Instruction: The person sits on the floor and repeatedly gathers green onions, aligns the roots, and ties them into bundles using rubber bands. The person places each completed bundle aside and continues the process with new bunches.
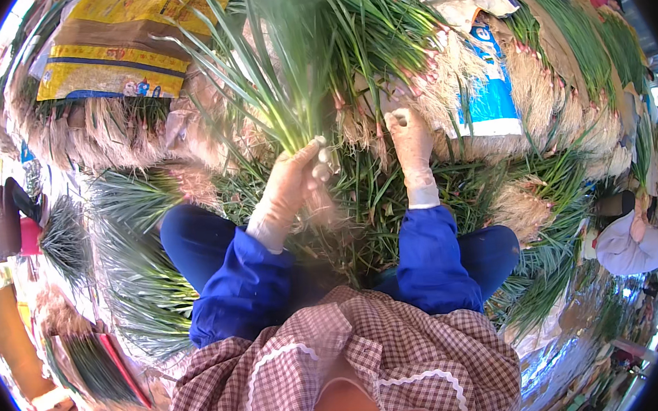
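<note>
My gloved left hand [287,181] is closed around a bunch of spring onions [291,112]. Their green leaves fan upward, partly blurred, while pale roots hang below the fist. My gloved right hand [411,139] is apart from that bunch, its fingers curled in and thumb and fingertip nearly meeting. Just left of it hangs a single spring onion stalk [379,125] with a pinkish base; I cannot tell whether the fingers touch it. Beyond both hands lies a heap of spring onions [390,35], roots towards me. Loose green leaves [373,201] litter the ground between my knees.
A yellow printed sack [116,54] covers rooted bundles at upper left. A blue and white sack [489,86] lies over the heap at right. More bundles [146,268] flank my left knee, others [541,210] my right. A person in a pale hat [631,243] is at far right.
</note>
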Tool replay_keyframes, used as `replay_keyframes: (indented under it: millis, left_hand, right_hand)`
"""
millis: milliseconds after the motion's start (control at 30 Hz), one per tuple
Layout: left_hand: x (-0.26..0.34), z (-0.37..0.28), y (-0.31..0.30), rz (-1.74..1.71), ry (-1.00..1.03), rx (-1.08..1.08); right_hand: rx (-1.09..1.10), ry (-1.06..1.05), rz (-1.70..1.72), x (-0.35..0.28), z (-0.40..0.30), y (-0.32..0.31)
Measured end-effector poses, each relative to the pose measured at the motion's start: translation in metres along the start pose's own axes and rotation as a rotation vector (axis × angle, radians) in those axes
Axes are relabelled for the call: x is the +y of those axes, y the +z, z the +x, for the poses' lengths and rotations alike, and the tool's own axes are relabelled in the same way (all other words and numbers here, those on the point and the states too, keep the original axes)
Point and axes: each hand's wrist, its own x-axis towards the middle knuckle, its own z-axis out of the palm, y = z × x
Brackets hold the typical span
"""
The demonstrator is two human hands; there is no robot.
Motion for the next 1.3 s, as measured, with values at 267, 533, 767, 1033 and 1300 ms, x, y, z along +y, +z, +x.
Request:
replay_keyframes:
  millis: [267,533,767,1033,1300]
  left_hand:
    - [-0.048,0.022,-0.009,0.051,0.029,0.171]
    - [-0.044,-0.001,-0.002,0.006,0.037,0.085]
    - [0.041,-0.074,0.034,-0.183,0.227,-0.324]
    - [0.032,-0.018,0.000,-0.153,0.107,-0.158]
    - [-0.084,0.028,-0.034,-0.006,0.056,-0.201]
  right_hand:
    - [-0.334,0.179,0.135,-0.028,0.036,0.017]
    - [-0.128,0.193,0.949,-0.062,-0.039,0.001]
    - [-0.129,-0.230,-0.315,-0.026,0.025,0.080]
    - [-0.119,0.166,0.956,-0.007,0.054,-0.022]
    - [-0.315,-0.320,0.287,-0.034,-0.094,-0.017]
